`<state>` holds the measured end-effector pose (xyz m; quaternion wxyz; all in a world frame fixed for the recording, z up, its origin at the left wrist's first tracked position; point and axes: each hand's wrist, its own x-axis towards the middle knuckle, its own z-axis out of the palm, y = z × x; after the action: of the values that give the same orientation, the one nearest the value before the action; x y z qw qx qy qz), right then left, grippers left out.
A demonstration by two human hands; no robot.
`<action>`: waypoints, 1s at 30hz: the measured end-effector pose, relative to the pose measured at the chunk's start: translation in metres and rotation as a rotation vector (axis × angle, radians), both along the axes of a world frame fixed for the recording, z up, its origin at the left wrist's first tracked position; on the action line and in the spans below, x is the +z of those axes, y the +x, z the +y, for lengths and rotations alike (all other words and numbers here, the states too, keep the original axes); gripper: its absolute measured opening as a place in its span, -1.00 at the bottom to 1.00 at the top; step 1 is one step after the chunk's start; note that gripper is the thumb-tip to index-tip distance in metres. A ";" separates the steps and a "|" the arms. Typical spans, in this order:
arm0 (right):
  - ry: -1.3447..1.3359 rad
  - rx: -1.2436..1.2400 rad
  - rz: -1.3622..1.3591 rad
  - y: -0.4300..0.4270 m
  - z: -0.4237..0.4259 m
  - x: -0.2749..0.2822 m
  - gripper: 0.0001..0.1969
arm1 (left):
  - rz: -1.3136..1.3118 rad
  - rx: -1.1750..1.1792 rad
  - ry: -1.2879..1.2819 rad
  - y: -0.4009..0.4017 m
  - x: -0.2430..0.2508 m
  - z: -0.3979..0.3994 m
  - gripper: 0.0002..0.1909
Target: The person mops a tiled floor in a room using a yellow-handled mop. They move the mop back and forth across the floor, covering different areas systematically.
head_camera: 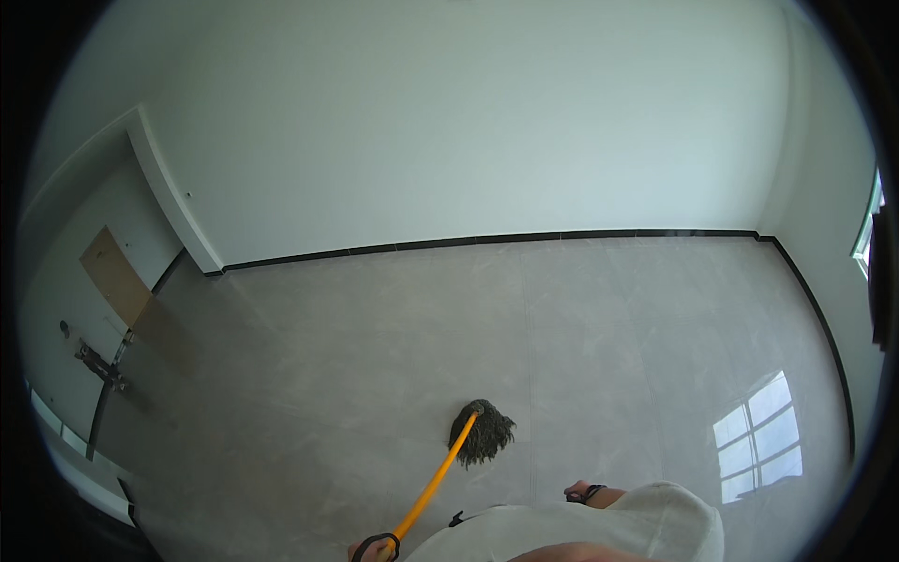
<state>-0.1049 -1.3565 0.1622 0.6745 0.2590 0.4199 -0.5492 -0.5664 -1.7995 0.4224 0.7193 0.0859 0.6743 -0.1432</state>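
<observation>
At the bottom edge, my left hand [362,551], with a dark band around it, grips the yellow handle of a string mop [435,480]. The handle slants up and to the right. The mop's dark grey strands [484,437] lie spread on the glossy grey tile floor [393,351]. My right hand [577,487] is beside my white shirt [534,527], apart from the mop, with a dark band at the wrist. Its fingers are too small and partly hidden to read.
A pale wall [456,126] with a black skirting board [435,244] runs across ahead. At left, past a wall opening, are a wooden door [116,274] and a person [97,360] standing. A dark curtain [879,281] hangs by a window at right; window light [758,435] reflects off the floor.
</observation>
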 end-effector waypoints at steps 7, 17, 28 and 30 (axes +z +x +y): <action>0.446 0.133 -0.345 -0.257 0.227 -0.131 -0.73 | 0.292 0.969 -0.662 -0.136 -0.146 0.223 -0.80; 0.403 -0.128 -0.230 -0.486 0.354 -0.289 -0.70 | 0.589 1.515 -0.327 -0.367 -0.255 0.425 -0.73; 0.451 -0.269 -0.046 -0.395 0.047 0.079 -0.66 | 0.663 1.488 -0.109 -0.175 0.024 0.075 -0.80; 0.408 -0.201 0.114 -0.295 -0.039 0.121 -0.66 | 0.667 1.467 -0.128 -0.078 0.065 -0.006 -0.84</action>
<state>-0.3997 -1.3951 0.2828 0.5252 0.3990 0.5318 -0.5312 -0.6443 -1.8058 0.4871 0.3945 -0.4671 0.7287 0.3086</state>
